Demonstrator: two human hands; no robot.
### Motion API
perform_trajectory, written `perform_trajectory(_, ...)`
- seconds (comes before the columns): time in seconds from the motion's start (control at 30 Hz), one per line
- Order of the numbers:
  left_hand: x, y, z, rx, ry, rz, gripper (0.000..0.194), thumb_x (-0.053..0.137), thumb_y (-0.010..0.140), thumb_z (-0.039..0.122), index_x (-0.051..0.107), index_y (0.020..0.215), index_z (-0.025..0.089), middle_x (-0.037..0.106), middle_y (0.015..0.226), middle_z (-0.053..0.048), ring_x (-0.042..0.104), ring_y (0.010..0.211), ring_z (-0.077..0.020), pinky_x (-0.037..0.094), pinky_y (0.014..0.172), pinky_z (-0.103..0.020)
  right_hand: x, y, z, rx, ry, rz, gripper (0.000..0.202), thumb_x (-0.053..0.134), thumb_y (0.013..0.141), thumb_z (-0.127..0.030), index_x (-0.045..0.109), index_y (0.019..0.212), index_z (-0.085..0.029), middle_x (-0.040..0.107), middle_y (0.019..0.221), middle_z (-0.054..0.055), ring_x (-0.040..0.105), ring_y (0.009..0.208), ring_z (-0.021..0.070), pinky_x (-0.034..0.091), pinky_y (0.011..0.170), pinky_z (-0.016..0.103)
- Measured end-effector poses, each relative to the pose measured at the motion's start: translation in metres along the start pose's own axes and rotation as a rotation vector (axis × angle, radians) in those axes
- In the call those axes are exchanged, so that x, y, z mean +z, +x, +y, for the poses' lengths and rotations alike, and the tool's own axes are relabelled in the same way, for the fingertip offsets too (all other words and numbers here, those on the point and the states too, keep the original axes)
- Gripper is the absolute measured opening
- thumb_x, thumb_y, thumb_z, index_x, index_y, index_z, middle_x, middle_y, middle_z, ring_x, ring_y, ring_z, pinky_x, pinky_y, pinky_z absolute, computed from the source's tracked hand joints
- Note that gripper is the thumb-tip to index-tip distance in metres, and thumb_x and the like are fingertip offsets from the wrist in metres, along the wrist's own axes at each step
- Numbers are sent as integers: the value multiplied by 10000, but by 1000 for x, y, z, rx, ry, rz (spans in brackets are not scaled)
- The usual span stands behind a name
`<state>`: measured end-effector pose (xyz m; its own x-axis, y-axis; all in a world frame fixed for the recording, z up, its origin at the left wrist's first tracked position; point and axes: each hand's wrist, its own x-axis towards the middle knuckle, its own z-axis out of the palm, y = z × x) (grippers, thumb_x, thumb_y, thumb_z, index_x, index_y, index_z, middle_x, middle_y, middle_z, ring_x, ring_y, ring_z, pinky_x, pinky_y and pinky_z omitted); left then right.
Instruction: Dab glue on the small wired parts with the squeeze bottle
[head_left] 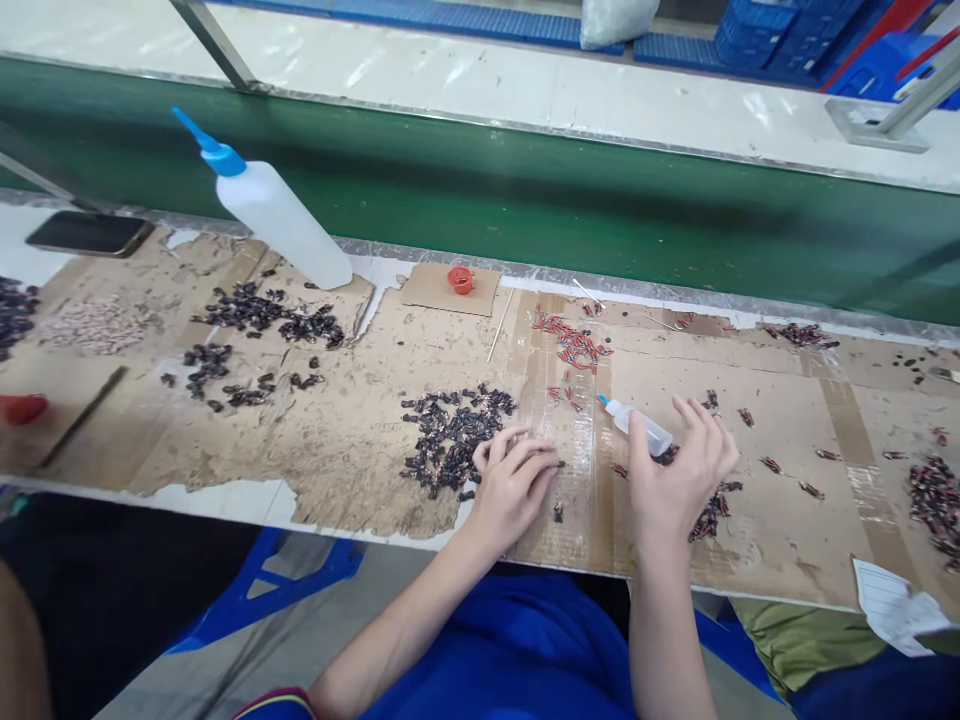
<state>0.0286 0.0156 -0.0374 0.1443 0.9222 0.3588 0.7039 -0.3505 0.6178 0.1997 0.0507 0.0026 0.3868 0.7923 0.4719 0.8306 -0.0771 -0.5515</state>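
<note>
My left hand (516, 487) rests at the right edge of a pile of small black parts (448, 432), its fingers curled and bunched; a small dark part shows by the fingertips. A small white bottle with a blue tip (643, 428) lies between the thumb and fingers of my right hand (679, 470), tip pointing up and left. Beneath and beside my right hand are dark and red small parts (709, 515), partly hidden by it. Red parts (574, 342) lie scattered farther back, and one black part (558, 512) sits alone near the front edge.
A large white bottle (281, 220) stands tilted at the back left. Behind the cardboard (360, 400) runs a green belt (480, 200). A red cap (460, 280), a thin stick (500, 325), a phone (90, 232) and crumpled paper (896, 605) lie about. Someone's arm shows at far left.
</note>
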Motion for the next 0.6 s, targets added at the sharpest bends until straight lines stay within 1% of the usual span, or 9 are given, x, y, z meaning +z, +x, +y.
perform_trajectory(0.07, 0, 0, -1, 13, -32, -5, 139, 605, 884, 140, 682, 872, 255, 763, 929, -2, 561, 1128, -255, 305, 887, -425, 7, 2, -8, -142, -48, -56, 289, 606, 848, -433, 698, 1003, -208, 612, 1155, 148, 395, 1209, 341, 357, 967, 559)
perform_trajectory(0.13, -1, 0, -3, 8, -68, 5, 169, 573, 904, 129, 680, 896, 259, 769, 886, 8, 596, 1082, -233, 322, 877, -411, 19, 0, -16, -202, -104, -174, 218, 584, 872, -385, 731, 890, -225, 595, 1171, 144, 341, 1220, 369, 341, 932, 601)
perform_trajectory(0.23, -6, 0, -5, -40, -112, 33, 185, 542, 924, 147, 683, 944, 265, 767, 900, 4, 635, 993, -207, 358, 862, -392, 36, -1, -24, -190, -173, -300, 228, 554, 885, -282, 735, 770, -204, 574, 1185, 161, 307, 1224, 392, 335, 883, 621)
perform_trajectory(0.33, -10, 0, -6, -86, -145, 79, 191, 536, 928, 165, 681, 1012, 257, 760, 944, -13, 641, 943, -198, 383, 854, -381, 43, 1, -26, -172, -159, -334, 224, 560, 873, -227, 716, 720, -179, 596, 1155, 169, 335, 1227, 386, 344, 897, 603)
perform_trajectory(0.4, -11, 0, -6, -105, -159, 107, 199, 530, 930, 163, 683, 1020, 253, 756, 948, -16, 633, 947, -199, 388, 857, -378, 39, 2, -26, -188, -41, -367, 217, 557, 883, -237, 705, 733, -186, 645, 1087, 147, 440, 1170, 344, 373, 925, 572)
perform_trajectory(0.47, -12, -1, -6, -116, -168, 116, 205, 519, 934, 157, 688, 1000, 254, 755, 941, -15, 624, 973, -201, 386, 871, -380, 27, -1, -27, -183, 187, -449, 202, 544, 902, -265, 701, 791, -202, 697, 949, 97, 582, 1001, 265, 449, 909, 489)
perform_trajectory(0.53, -13, -1, -5, -119, -176, 114, 212, 509, 937, 151, 689, 987, 253, 756, 941, -15, 620, 1001, -203, 383, 884, -384, 13, -7, -28, -105, 425, -549, 180, 547, 906, -295, 702, 873, -209, 717, 864, 57, 653, 837, 201, 527, 817, 387)
perform_trajectory(0.57, -14, -1, -5, -117, -182, 112, 214, 508, 937, 150, 689, 983, 254, 757, 939, -15, 620, 1009, -204, 382, 890, -387, 6, -12, -29, -54, 502, -574, 176, 558, 900, -307, 706, 896, -212, 725, 872, 51, 669, 813, 187, 545, 782, 354)
perform_trajectory(0.6, -14, -1, -4, -118, -188, 106, 214, 509, 937, 154, 691, 983, 257, 759, 937, -14, 623, 1011, -204, 382, 895, -390, 0, -18, -29, -20, 558, -601, 172, 572, 891, -311, 714, 909, -215, 731, 894, 52, 680, 835, 185, 554, 779, 337)
